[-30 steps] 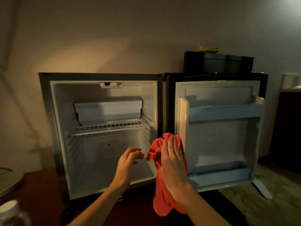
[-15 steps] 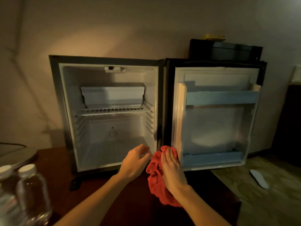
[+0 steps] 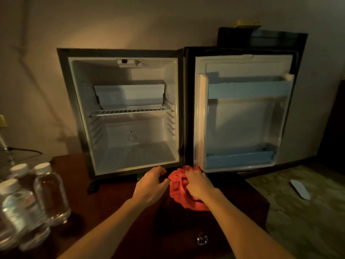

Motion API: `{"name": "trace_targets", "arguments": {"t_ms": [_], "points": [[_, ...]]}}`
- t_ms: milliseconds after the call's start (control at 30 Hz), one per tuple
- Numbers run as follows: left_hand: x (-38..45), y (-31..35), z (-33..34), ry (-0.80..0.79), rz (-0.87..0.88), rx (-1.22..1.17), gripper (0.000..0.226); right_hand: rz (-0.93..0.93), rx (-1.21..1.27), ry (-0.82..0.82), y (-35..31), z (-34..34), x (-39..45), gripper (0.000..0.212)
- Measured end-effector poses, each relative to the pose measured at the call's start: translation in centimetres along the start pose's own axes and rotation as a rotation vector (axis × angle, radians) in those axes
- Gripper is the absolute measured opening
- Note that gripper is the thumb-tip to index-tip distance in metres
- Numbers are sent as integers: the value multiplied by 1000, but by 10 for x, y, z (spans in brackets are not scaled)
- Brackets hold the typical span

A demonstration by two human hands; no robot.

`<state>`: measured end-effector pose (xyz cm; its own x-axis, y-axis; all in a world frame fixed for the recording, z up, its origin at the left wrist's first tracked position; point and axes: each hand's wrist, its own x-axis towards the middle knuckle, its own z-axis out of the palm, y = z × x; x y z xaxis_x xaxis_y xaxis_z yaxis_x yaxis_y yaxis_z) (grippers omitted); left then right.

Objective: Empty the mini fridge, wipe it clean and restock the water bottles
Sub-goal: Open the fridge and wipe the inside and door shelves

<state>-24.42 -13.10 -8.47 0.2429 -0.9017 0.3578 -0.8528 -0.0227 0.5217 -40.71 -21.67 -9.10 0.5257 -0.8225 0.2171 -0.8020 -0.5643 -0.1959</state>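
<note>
**Cloth down on the cabinet, fridge bare and waiting**

While the cloth [image 3: 183,191] was up at chest height in front of the door a second ago, it now sits bunched on the dark wooden cabinet top [image 3: 112,202], just in front of the fridge's lower edge. That drop, both hands coming down with it, reads as the wiping winding up, or a re-fold before another pass; which one I can't say.

From the head camera, the only view: the fridge [image 3: 123,113] stands open, its wire shelf [image 3: 130,111] and floor bare, and the door [image 3: 244,113] swung wide to the right with both door racks bare too. Emptying looks done.

Right hand [image 3: 199,184] lies on top of the cloth, fingers curled into the fabric and gripping it. Left hand [image 3: 151,186] sits just beside it, fingers loosely bent, thumb at the cloth's edge; whether it actually pinches the fabric I can't tell.

Water bottles [image 3: 28,200] stand clustered at the far left of the cabinet top, well apart from the hands, still to be restocked.
</note>
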Motion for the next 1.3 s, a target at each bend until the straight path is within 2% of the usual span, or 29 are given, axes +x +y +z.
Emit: {"name": "trace_targets", "arguments": {"t_ms": [100,200,333,467,500,600,667,800,900,1000,1133,1200,1300], "points": [[-5,1,4,-18,15,61,42,4,-28,-14,-1,-10,-10,33],[-3,2,5,-15,24,78,40,19,37,79,-1,-7,-18,30],[2,5,2,0,14,91,40,-41,205,336,-4,-11,-17,47],[0,-1,-5,0,14,158,43,-180,17,580,-17,-34,6,62],[-2,-5,-8,-4,6,174,43,-181,-55,579,-17,-34,15,64],[-7,-21,-18,-4,-34,208,43,-70,-154,388,-16,-12,30,73],[-8,-31,-23,-10,-64,214,43,-4,-160,299,-19,12,26,72],[-6,-34,-21,-6,-95,182,43,33,-79,215,-24,38,5,55],[-6,-28,-8,-20,-67,183,43,161,58,154,-24,27,5,49],[-5,-18,3,-40,-32,188,43,189,98,56,-20,6,-2,37],[-1,-4,14,-36,9,166,42,207,110,41,-3,-11,-24,35],[1,2,17,-33,22,166,42,231,162,74,8,-11,-37,35],[4,10,20,-29,43,160,42,259,270,160,26,-10,-60,25]]}}
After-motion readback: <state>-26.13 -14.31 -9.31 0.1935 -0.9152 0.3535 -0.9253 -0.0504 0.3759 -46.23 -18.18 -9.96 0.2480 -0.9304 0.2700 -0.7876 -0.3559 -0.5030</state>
